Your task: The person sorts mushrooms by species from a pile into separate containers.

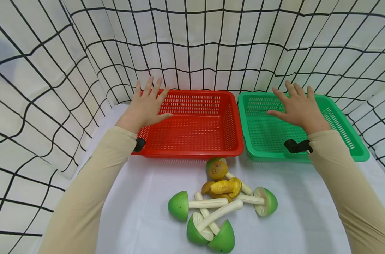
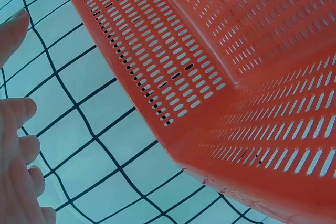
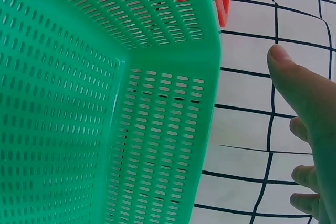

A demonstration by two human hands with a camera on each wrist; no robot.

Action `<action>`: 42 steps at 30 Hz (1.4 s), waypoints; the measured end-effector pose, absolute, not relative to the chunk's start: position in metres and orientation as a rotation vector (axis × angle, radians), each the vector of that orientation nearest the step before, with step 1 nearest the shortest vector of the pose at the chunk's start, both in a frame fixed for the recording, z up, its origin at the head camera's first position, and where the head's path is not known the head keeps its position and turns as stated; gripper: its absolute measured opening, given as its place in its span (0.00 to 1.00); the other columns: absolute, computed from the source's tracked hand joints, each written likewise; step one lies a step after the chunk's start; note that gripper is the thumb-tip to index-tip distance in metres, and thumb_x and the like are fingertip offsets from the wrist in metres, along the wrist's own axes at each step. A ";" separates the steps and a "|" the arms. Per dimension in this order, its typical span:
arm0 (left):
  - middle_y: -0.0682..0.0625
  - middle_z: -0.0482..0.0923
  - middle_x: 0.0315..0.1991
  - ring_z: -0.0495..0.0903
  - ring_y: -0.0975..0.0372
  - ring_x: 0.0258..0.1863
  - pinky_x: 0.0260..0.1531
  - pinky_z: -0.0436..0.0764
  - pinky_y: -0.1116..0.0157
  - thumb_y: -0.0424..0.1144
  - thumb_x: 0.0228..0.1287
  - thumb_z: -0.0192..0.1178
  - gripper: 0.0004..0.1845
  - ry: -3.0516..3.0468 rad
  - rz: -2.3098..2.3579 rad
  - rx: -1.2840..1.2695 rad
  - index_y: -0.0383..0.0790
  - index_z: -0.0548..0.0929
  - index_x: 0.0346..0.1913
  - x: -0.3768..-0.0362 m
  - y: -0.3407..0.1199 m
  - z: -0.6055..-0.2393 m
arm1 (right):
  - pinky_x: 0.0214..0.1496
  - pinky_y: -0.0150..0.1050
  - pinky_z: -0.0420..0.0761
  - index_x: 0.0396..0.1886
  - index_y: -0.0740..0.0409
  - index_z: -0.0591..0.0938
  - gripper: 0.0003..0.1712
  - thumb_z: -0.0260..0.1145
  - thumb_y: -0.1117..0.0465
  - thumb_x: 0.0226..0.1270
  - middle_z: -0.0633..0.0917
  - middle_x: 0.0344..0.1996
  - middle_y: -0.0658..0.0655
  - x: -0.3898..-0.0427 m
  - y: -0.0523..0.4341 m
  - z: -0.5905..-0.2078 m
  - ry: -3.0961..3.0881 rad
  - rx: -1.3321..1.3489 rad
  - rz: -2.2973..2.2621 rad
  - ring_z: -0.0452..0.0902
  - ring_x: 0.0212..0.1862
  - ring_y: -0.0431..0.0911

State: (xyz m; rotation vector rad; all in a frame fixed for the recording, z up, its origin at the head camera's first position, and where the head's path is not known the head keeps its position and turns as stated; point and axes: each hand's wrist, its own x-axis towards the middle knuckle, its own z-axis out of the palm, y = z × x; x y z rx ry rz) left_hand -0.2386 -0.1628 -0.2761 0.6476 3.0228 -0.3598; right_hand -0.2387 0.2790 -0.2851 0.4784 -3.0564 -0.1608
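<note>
Your left hand and right hand hover with fingers spread and released over the red basket and green basket, on white cloth walled by gridded fabric.

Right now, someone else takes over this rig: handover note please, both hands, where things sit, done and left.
Left hand: open, fingers spread, holds nothing, over the left end of the red basket.
Right hand: open, holds nothing, over the green basket.
Baskets sit side by side at the back of the white table; both look empty.
Toy mushrooms lie piled in front of them: green-capped ones and yellow-brown ones.
Done: nothing in either basket.
Left: the whole pile, probably to go into the baskets.
</note>
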 end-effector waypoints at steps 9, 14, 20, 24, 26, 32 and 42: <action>0.36 0.26 0.73 0.23 0.43 0.70 0.64 0.29 0.39 0.64 0.67 0.43 0.46 3.001 -0.361 0.634 0.39 0.40 0.75 -0.237 -0.163 -0.278 | 0.64 0.71 0.39 0.75 0.55 0.52 0.48 0.49 0.31 0.66 0.47 0.71 0.73 -0.240 0.278 -0.287 -3.034 0.503 -0.171 0.43 0.69 0.69; 0.36 0.27 0.74 0.25 0.43 0.71 0.64 0.31 0.39 0.64 0.67 0.43 0.46 3.007 -0.344 0.622 0.38 0.41 0.75 -0.237 -0.168 -0.279 | 0.64 0.71 0.39 0.75 0.54 0.51 0.48 0.48 0.31 0.66 0.47 0.71 0.73 -0.239 0.279 -0.288 -3.041 0.501 -0.173 0.42 0.70 0.69; 0.36 0.28 0.74 0.26 0.44 0.71 0.64 0.31 0.40 0.62 0.69 0.42 0.44 3.021 -0.258 0.622 0.38 0.40 0.75 -0.234 -0.175 -0.280 | 0.64 0.71 0.40 0.75 0.54 0.50 0.48 0.47 0.31 0.66 0.47 0.71 0.73 -0.237 0.280 -0.288 -3.047 0.508 -0.162 0.42 0.70 0.68; 0.35 0.29 0.74 0.28 0.46 0.72 0.67 0.34 0.45 0.58 0.72 0.41 0.41 3.082 -0.063 0.643 0.34 0.42 0.74 -0.228 -0.184 -0.285 | 0.64 0.70 0.41 0.75 0.54 0.50 0.47 0.48 0.32 0.67 0.47 0.71 0.72 -0.232 0.279 -0.288 -3.037 0.510 -0.142 0.42 0.70 0.68; 0.35 0.30 0.74 0.30 0.46 0.72 0.68 0.36 0.47 0.56 0.72 0.42 0.40 3.112 0.034 0.635 0.32 0.43 0.74 -0.223 -0.193 -0.290 | 0.64 0.70 0.43 0.75 0.55 0.51 0.45 0.49 0.35 0.68 0.48 0.71 0.72 -0.226 0.278 -0.290 -3.023 0.513 -0.122 0.44 0.69 0.68; 0.33 0.33 0.73 0.31 0.45 0.72 0.68 0.39 0.45 0.53 0.73 0.42 0.39 3.124 0.133 0.568 0.30 0.43 0.73 -0.209 -0.229 -0.310 | 0.64 0.68 0.49 0.73 0.58 0.57 0.41 0.56 0.42 0.69 0.54 0.69 0.73 -0.205 0.271 -0.296 -2.989 0.563 -0.039 0.50 0.67 0.69; 0.31 0.36 0.73 0.33 0.43 0.72 0.66 0.37 0.42 0.53 0.75 0.36 0.37 3.081 0.229 0.528 0.28 0.44 0.73 -0.200 -0.253 -0.341 | 0.62 0.64 0.59 0.63 0.63 0.72 0.35 0.67 0.50 0.60 0.68 0.63 0.71 -0.171 0.248 -0.300 -2.823 0.736 0.006 0.60 0.64 0.66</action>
